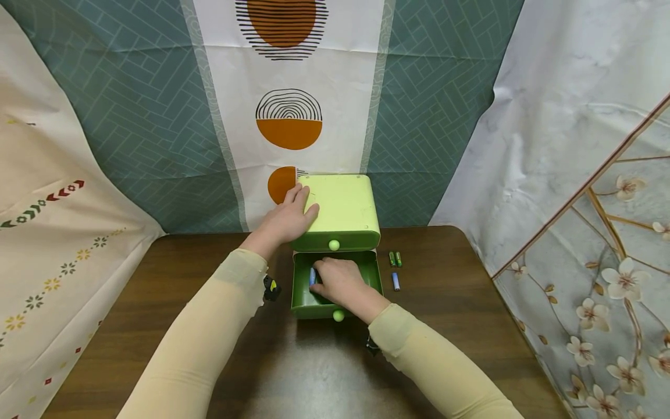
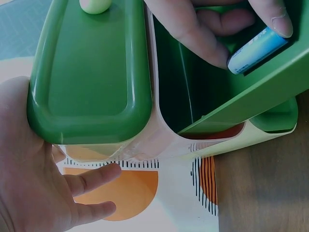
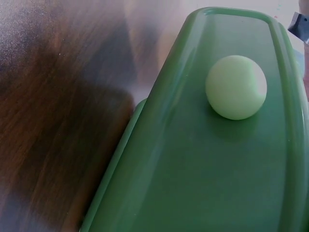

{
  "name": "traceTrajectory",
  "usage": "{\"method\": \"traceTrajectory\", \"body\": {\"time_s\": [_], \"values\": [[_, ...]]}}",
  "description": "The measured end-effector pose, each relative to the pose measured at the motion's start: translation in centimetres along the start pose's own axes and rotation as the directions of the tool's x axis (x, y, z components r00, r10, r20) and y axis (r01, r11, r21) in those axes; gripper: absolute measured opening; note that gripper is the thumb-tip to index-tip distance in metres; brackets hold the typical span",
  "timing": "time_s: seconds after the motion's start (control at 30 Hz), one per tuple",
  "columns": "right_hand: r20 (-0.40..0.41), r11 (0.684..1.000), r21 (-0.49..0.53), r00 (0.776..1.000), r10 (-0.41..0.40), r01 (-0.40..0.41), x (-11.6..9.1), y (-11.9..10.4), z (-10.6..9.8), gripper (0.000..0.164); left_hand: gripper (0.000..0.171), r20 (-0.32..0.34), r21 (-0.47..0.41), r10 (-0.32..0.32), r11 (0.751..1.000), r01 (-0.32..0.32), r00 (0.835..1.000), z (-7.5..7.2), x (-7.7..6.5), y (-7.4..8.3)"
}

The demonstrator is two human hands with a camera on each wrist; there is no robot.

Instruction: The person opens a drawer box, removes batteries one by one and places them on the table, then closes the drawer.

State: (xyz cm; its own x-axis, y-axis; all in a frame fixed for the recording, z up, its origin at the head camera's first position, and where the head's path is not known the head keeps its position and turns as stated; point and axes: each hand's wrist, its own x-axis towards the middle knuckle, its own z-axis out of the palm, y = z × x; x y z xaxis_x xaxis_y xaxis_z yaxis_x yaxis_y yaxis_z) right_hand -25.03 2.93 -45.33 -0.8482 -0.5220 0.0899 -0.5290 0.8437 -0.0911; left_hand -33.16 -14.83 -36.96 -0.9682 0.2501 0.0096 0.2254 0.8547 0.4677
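Observation:
A light-green box (image 1: 342, 203) with dark-green drawers stands at the back of the table, its lower drawer (image 1: 316, 312) pulled out. Fingers spread, my left hand (image 1: 285, 222) rests on the box's top left edge. My right hand (image 1: 344, 283) reaches down into the lower drawer and pinches a blue battery (image 2: 256, 52) end to end between thumb and finger, close to the drawer's left wall. The upper drawer (image 2: 89, 72) is pushed in. A drawer front with a pale round knob (image 3: 236, 88) fills much of the right wrist view, where the right hand is hidden.
Right of the drawer, two green batteries (image 1: 395, 259) lie side by side on the wooden table (image 1: 445, 326), with another blue battery (image 1: 395, 281) just in front of them. A patterned cloth (image 1: 293, 70) hangs behind the box, and further cloths hang at both sides.

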Motion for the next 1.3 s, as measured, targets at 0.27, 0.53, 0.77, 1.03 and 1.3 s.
{"method": "traceTrajectory", "body": {"time_s": [0.27,0.53,0.77,1.03,1.3], "values": [[0.022,1.000,0.028,1.000,0.012,-0.013,0.0,0.0,-0.3,0.033,0.081,-0.003,-0.004,-0.003,1.000,0.003,1.000,0.0,0.1,0.0],[0.036,0.999,0.035,0.999,0.016,-0.017,-0.3,0.0,-0.9,0.039,0.081,-0.009,-0.010,0.000,1.000,0.000,1.000,0.0,0.0,0.0],[0.029,0.997,0.081,1.000,0.005,-0.007,-1.0,0.1,-1.5,0.033,0.081,-0.010,-0.013,0.004,1.000,-0.004,1.000,0.0,-0.1,0.0],[0.004,0.992,0.125,1.000,-0.006,0.005,-1.8,0.5,-1.7,0.028,0.080,-0.008,-0.016,0.005,1.000,-0.005,1.000,0.0,-0.2,0.1],[-0.040,0.990,0.137,0.999,-0.017,0.022,-2.7,0.8,-2.4,0.028,0.080,-0.011,-0.016,0.006,1.000,-0.006,1.000,0.0,-0.1,0.1]]}}
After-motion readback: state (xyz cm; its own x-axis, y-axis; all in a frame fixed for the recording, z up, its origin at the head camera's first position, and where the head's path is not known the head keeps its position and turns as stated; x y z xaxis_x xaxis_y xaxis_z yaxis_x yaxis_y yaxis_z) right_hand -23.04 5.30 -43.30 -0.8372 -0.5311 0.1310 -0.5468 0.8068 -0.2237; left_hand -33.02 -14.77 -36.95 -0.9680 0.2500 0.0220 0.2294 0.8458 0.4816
